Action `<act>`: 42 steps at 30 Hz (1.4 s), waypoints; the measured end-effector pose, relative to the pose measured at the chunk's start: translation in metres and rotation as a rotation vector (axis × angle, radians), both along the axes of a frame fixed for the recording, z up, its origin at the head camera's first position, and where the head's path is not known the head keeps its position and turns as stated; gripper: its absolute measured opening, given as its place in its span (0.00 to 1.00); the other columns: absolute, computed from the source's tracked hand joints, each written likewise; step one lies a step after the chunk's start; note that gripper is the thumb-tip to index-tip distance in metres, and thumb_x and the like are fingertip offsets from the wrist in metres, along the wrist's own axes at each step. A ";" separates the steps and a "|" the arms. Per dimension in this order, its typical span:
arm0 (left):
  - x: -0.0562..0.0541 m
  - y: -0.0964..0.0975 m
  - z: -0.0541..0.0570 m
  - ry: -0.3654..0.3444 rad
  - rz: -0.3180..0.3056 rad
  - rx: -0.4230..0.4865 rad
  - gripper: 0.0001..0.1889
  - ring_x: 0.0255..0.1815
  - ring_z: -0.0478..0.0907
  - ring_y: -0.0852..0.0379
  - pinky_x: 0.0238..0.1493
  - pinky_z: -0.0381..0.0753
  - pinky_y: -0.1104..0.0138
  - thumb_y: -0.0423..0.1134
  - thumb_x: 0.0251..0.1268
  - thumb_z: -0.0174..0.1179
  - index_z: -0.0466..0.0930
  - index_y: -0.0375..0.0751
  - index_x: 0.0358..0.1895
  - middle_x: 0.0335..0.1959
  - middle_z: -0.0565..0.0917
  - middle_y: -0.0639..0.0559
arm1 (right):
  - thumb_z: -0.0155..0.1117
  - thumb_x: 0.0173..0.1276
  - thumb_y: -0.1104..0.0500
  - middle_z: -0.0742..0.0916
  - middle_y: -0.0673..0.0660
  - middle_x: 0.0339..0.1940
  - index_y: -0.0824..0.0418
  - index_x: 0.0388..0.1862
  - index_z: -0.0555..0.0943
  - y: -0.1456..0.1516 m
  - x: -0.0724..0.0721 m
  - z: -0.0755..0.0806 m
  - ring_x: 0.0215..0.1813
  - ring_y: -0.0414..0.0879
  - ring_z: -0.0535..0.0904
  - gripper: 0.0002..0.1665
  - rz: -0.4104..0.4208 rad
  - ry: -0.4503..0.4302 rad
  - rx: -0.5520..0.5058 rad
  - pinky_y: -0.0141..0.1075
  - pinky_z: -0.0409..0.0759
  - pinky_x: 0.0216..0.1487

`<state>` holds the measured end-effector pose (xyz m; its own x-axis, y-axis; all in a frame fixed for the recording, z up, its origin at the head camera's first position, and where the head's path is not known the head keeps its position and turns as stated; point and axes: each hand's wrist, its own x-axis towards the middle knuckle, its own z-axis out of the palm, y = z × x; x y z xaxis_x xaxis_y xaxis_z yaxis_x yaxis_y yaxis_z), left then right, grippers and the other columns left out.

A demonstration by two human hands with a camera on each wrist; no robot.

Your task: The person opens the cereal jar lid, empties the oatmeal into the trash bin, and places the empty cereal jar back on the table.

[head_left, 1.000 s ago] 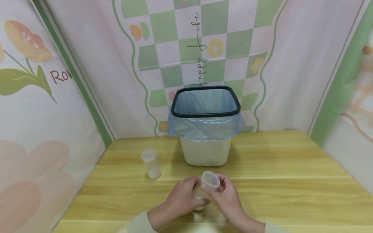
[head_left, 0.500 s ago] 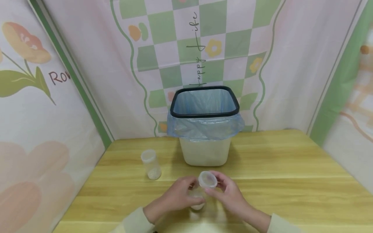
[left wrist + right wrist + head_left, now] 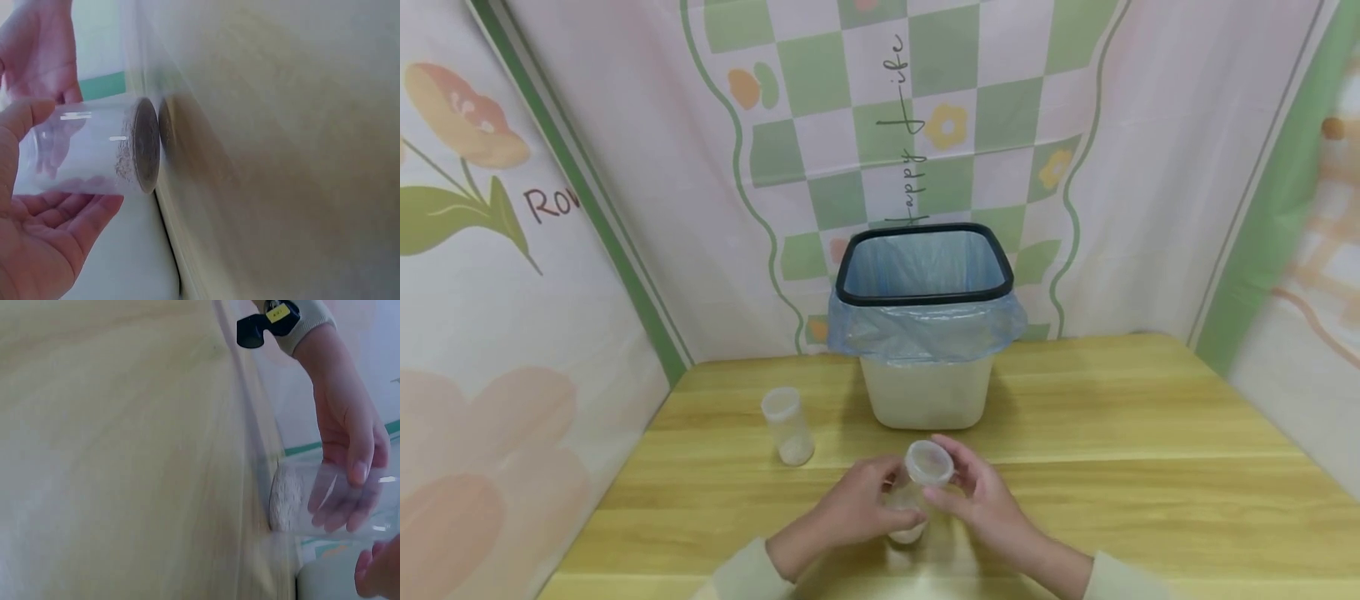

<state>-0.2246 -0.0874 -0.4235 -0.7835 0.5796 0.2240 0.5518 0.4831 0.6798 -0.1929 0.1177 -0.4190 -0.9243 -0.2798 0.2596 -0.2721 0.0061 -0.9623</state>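
A clear plastic jar with a small layer of pale grains at its bottom stands nearly upright in the head view. My left hand grips its side, thumb in front and fingers behind. In the left wrist view a thin gap shows between the jar's base and the table. The round translucent lid sits at the jar's top. Around its rim, my right hand holds it between thumb and fingers. A second lidded clear jar, also with pale grains, stands to the left of the hands.
A white bin with a black rim and a blue plastic liner stands behind the hands on the wooden table. Patterned curtains enclose the back and sides.
Both hands and the jar have shifted slightly left. The right fingers have changed their position on the lid, straightening a little. The second jar and bin stay put.
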 end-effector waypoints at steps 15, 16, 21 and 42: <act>0.013 0.008 -0.002 0.147 0.172 -0.026 0.22 0.25 0.66 0.67 0.24 0.71 0.74 0.55 0.49 0.73 0.76 0.45 0.38 0.26 0.75 0.55 | 0.73 0.58 0.61 0.77 0.63 0.55 0.72 0.61 0.66 -0.031 0.016 0.009 0.58 0.55 0.73 0.36 -0.310 -0.211 -0.050 0.41 0.74 0.56; 0.014 0.008 -0.002 0.155 0.173 -0.028 0.22 0.24 0.66 0.68 0.23 0.71 0.75 0.56 0.49 0.73 0.77 0.45 0.38 0.26 0.75 0.55 | 0.73 0.58 0.60 0.77 0.63 0.55 0.71 0.61 0.66 -0.032 0.016 0.008 0.58 0.55 0.72 0.36 -0.313 -0.218 -0.042 0.42 0.74 0.57; 0.016 0.011 -0.002 0.181 0.186 -0.057 0.23 0.25 0.66 0.68 0.24 0.70 0.75 0.56 0.50 0.73 0.77 0.44 0.39 0.26 0.75 0.57 | 0.73 0.59 0.58 0.76 0.63 0.55 0.71 0.60 0.65 -0.033 0.014 0.008 0.57 0.54 0.72 0.38 -0.337 -0.241 -0.030 0.40 0.72 0.56; 0.006 -0.002 0.000 0.046 0.036 -0.017 0.20 0.37 0.78 0.60 0.41 0.79 0.70 0.47 0.49 0.74 0.79 0.42 0.43 0.34 0.80 0.55 | 0.70 0.59 0.68 0.80 0.66 0.54 0.74 0.60 0.71 -0.010 0.002 -0.002 0.54 0.53 0.77 0.31 -0.080 -0.061 -0.042 0.33 0.76 0.54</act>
